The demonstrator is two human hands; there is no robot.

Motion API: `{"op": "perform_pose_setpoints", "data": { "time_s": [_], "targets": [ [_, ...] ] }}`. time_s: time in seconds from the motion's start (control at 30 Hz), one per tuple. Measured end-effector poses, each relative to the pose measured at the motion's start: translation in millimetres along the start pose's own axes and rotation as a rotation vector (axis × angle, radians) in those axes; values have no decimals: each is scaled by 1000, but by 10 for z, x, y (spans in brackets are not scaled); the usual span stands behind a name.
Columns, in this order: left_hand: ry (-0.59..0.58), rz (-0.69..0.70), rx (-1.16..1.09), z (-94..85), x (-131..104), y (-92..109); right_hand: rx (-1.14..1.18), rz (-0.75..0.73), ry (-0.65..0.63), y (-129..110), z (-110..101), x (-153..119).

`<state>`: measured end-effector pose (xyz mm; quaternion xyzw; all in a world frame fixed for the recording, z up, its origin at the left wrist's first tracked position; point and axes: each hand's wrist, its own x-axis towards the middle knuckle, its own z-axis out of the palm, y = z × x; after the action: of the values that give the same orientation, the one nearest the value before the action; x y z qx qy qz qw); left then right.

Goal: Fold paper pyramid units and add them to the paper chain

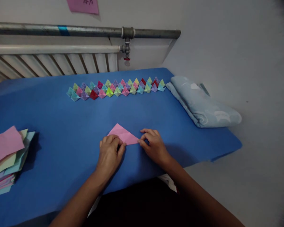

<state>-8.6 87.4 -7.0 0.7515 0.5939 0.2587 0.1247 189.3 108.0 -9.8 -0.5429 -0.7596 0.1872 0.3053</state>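
A pink sheet of paper [125,134], folded into a triangle, lies on the blue table cover in front of me. My left hand [110,151] rests over its left part, with curled fingers and thumb pressing the near edge and hiding the left corner. At the right corner, the thumb and index finger of my right hand [153,145] pinch the tip of the paper. Farther back, rows of small folded paper pieces [117,91] in several colours stand side by side.
A stack of coloured paper sheets [7,146] sits at the left. On the right, a folded light-blue cloth [201,101] lies against the wall. Behind the blue-covered table [61,126] are a white radiator [68,63], a metal pipe [92,31] and a red-handled valve [127,58].
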Motion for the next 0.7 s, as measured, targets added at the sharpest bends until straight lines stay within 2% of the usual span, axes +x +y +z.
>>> {"op": "perform_pose_setpoints", "data": {
  "time_s": [0.3, 0.57, 0.7],
  "targets": [
    [-39, -38, 44, -20, 9, 12, 26, 60, 16, -3, -1, 6],
    [17, -49, 20, 74, -4, -109, 37, 67, 19, -9, -19, 8],
    [62, 3, 137, 109, -23, -127, 5, 64, -26, -41, -97, 15]
  ]
}}
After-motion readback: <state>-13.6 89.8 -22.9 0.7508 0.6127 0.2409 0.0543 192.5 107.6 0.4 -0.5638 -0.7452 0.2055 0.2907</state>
